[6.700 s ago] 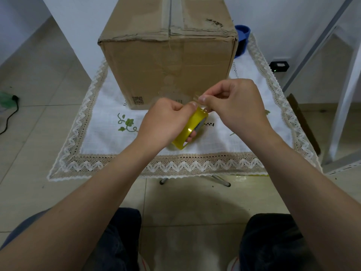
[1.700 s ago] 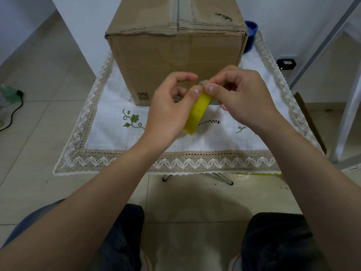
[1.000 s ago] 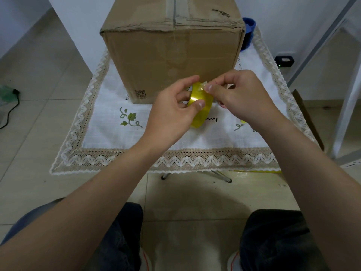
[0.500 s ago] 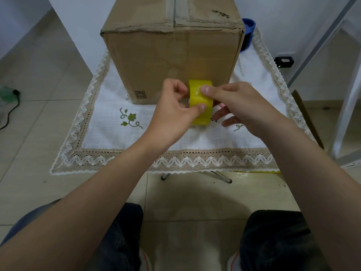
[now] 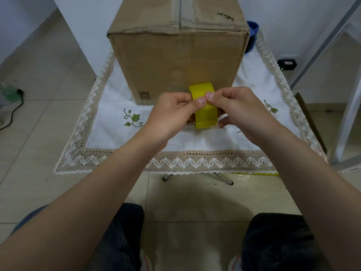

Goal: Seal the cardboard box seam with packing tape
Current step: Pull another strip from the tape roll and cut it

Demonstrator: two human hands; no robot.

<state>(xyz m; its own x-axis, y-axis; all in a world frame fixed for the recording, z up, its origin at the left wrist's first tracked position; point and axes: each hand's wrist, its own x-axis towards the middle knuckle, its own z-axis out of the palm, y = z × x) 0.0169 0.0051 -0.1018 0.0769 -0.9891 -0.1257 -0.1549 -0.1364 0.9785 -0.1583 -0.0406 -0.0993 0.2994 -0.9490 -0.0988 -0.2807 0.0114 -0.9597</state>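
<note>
yellow tape roll (image 5: 206,112) upright (edge-on) | cardboard box (image 5: 179,61) behind, closed

Two bare forearms without sleeves, left hand (image 5: 172,114) and right hand (image 5: 239,111) with no rings or gloves, short plain nails, dark trousers (image 5: 277,243), light shoes (image 5: 233,264) with reddish trim

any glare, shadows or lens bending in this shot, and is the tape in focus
Head view: soft even light, faint sheen on the tape roll; a soft shadow on the floor under the table; wide-angle bending splays the cardboard box and forearms; both hands and roll fairly sharp.
</note>
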